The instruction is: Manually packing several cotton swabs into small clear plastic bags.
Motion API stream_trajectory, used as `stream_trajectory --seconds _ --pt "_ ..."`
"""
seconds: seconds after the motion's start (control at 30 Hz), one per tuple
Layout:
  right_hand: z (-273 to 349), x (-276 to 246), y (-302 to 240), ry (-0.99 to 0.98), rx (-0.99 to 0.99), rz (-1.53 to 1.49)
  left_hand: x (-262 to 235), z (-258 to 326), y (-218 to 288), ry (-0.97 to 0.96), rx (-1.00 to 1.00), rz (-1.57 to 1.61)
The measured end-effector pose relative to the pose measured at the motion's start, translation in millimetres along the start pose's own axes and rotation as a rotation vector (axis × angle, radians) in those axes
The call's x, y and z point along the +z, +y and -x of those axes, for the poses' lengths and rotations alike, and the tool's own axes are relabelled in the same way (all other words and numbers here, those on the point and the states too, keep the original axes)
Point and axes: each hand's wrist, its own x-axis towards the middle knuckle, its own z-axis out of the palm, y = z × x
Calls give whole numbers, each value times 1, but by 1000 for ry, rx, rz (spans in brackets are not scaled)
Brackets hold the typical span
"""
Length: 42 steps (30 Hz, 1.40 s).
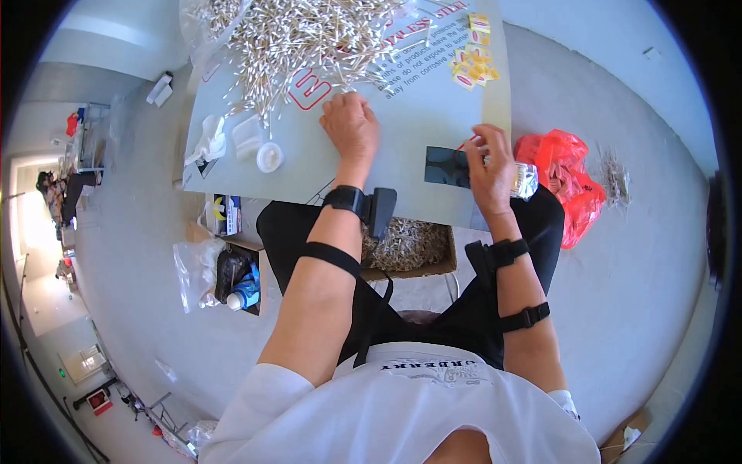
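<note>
A big loose heap of cotton swabs [309, 39] spreads over the far part of the table [402, 139]. My left hand [352, 124] rests at the near edge of this heap, its fingers curled down; whatever they may grip is hidden. At the table's right edge, my right hand [492, 166] hovers beside a dark rectangular sheet [447, 166], thumb and bent fingers apart. A clear pack of swabs [524, 180] shows just right of that hand; I cannot tell whether they touch.
Several yellow-and-white packets [475, 58] lie at the far right. A small round white tub [269, 157] and crumpled white plastic [207, 139] sit on the left. A red bag [564, 185] stands beyond my right knee. Below the table edge is a cardboard box of swabs [410, 246].
</note>
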Motion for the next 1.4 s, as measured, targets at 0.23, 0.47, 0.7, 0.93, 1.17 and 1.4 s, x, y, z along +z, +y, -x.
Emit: stream_trajectory --seconds 0.23,0.47,0.7,0.93,1.17,1.4 --pt "-61 92 -3 -83 -168 195 -34 52 16 -183 176 303" --pt "-91 130 -5 -243 -191 322 -39 49 13 -237 147 358" --pt "-85 118 5 -366 -207 170 -42 50 13 -201 120 412" --pt "-98 161 -13 -118 -267 425 -36 51 13 -192 136 392" --pt "-91 96 22 -352 -198 110 -40 52 8 -215 121 408" --pt "-52 59 9 -392 9 -134 -40 50 15 -182 150 346"
